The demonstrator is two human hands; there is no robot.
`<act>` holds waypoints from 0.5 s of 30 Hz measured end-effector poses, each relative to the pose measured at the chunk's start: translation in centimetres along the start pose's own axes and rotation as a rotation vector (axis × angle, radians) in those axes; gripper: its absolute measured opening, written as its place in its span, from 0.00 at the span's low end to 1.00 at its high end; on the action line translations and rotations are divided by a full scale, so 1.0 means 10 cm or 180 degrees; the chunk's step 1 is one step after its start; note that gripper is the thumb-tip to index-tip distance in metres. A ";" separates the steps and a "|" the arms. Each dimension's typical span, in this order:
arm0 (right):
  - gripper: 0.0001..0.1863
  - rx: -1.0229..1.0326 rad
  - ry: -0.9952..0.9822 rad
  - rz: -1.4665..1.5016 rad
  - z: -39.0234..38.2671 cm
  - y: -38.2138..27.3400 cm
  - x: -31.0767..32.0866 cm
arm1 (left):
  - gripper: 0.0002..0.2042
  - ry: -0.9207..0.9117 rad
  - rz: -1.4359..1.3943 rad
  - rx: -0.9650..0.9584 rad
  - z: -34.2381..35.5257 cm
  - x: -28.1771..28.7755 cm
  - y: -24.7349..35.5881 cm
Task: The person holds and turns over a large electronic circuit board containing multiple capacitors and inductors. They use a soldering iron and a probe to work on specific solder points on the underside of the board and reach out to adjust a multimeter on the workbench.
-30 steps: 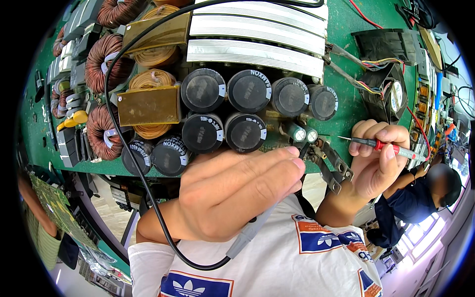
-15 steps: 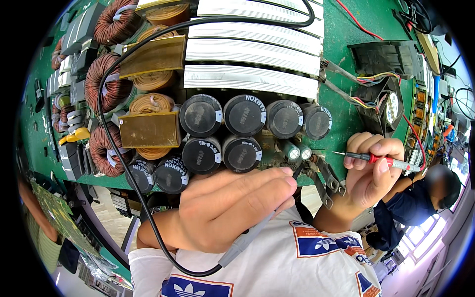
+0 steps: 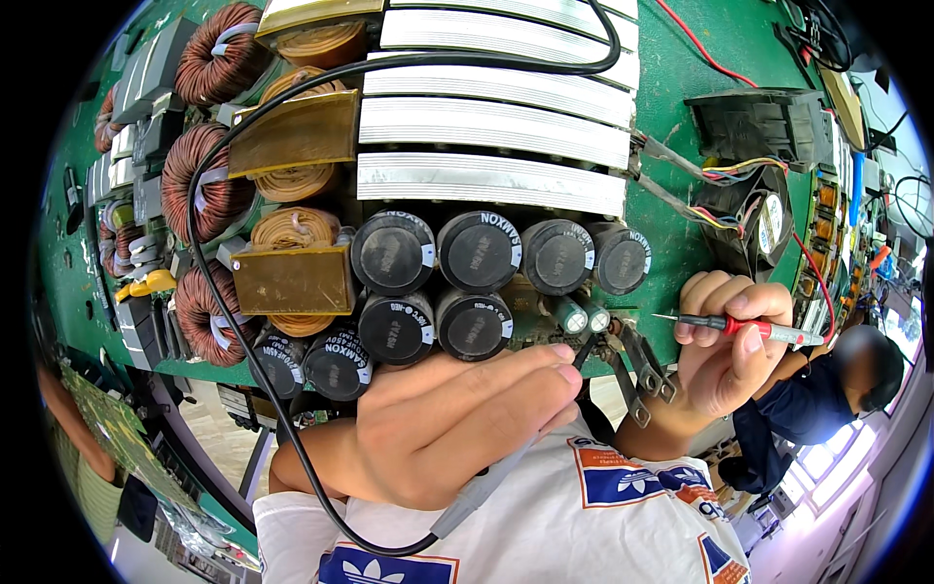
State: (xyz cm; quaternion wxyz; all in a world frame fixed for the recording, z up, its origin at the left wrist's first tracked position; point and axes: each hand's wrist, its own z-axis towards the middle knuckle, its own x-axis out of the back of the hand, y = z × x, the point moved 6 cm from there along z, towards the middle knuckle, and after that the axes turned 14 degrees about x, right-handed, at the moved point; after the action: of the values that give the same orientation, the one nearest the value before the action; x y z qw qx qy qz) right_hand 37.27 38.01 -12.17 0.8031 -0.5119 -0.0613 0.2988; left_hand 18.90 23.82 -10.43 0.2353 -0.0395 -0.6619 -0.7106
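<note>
My left hand (image 3: 457,419) is closed around a grey-and-black test probe (image 3: 477,494). Its dark tip points at the board's near edge, beside two small capacitors (image 3: 582,316) and some metal terminal brackets (image 3: 644,365); whether it touches metal, I cannot tell. To the right, my right hand (image 3: 728,365) pinches a red test probe (image 3: 773,331) between thumb and fingers. Its bare needle tip points left, in the air above the brackets' right side. Large black cylindrical capacitors (image 3: 474,324) stand in rows on the power board, just beyond my left fingers.
Silver finned heatsinks (image 3: 491,176) and copper-wound coils (image 3: 197,183) fill the board behind. A black cable (image 3: 197,209) loops over it to the left probe. Black fans (image 3: 744,219) stand at right on the green bench (image 3: 671,49). Another person (image 3: 817,404) is at far right.
The board and its capacitors sit slightly lower in the picture, closer to my left fingers. The red probe's tip has dropped a little. Both hands keep their grips.
</note>
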 end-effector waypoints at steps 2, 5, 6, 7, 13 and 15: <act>0.12 0.0007 -0.0020 0.0004 0.00 0.00 0.00 | 0.15 0.0009 0.0026 -0.0028 0.01 0.00 0.01; 0.11 0.0033 -0.0016 -0.0008 0.01 -0.01 0.00 | 0.15 -0.0022 0.0035 -0.0051 0.02 0.01 0.03; 0.12 0.0043 -0.0027 0.0005 0.01 0.00 0.00 | 0.16 -0.0077 0.0026 -0.0015 0.02 0.01 0.03; 0.12 0.0053 -0.0038 0.0019 0.01 0.00 0.01 | 0.16 -0.0132 0.0018 0.0021 0.02 0.03 0.03; 0.12 0.0053 -0.0047 0.0056 0.01 0.00 0.02 | 0.17 -0.0202 -0.0186 0.0164 0.01 0.02 0.01; 0.12 0.0045 -0.0048 0.0063 0.01 0.00 0.02 | 0.17 -0.0183 -0.0272 0.0137 0.00 0.01 -0.01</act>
State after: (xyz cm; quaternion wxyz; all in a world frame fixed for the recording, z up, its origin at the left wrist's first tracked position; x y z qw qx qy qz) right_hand 37.38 38.22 -12.15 0.8032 -0.5045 -0.0601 0.3109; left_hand 18.79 23.83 -10.48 0.1865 -0.0265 -0.6845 -0.7042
